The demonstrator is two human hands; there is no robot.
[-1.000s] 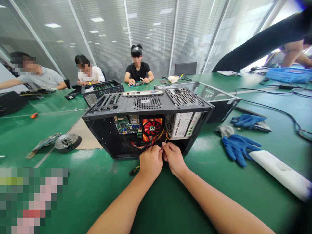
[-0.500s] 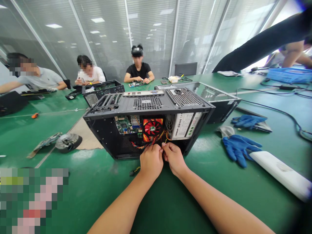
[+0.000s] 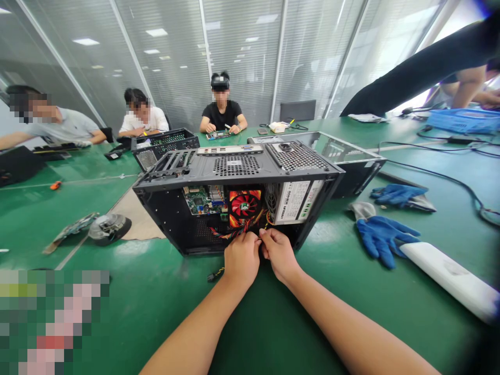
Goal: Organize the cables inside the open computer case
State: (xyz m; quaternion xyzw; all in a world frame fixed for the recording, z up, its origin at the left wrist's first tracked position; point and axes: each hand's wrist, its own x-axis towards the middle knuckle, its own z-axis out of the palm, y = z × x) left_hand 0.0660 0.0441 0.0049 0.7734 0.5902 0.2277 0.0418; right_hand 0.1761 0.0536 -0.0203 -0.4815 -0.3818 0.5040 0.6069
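A black computer case [image 3: 238,179] lies before me with its open side facing me. Inside are a green motherboard [image 3: 203,200], a red cooling fan [image 3: 245,207] and a power supply [image 3: 299,200] with a white label. At the case's lower front edge, my left hand [image 3: 242,255] and my right hand [image 3: 278,250] meet with fingers pinched on cables [image 3: 238,233] that run from inside. My fingers hide exactly which wires they hold. A black plug [image 3: 212,276] on a yellow-black wire sticks out left of my left wrist.
Blue gloves [image 3: 385,237] and a white bar-shaped object [image 3: 449,278] lie at right. A round metal part [image 3: 109,229] sits at left. Behind stand another open case [image 3: 164,146] and a glass-topped dark panel [image 3: 351,161]. Several people work around the green table [image 3: 156,312].
My hands stay at the same spot, with only slight finger movement. Across the table, the person in black has raised their hands a little over a circuit board.
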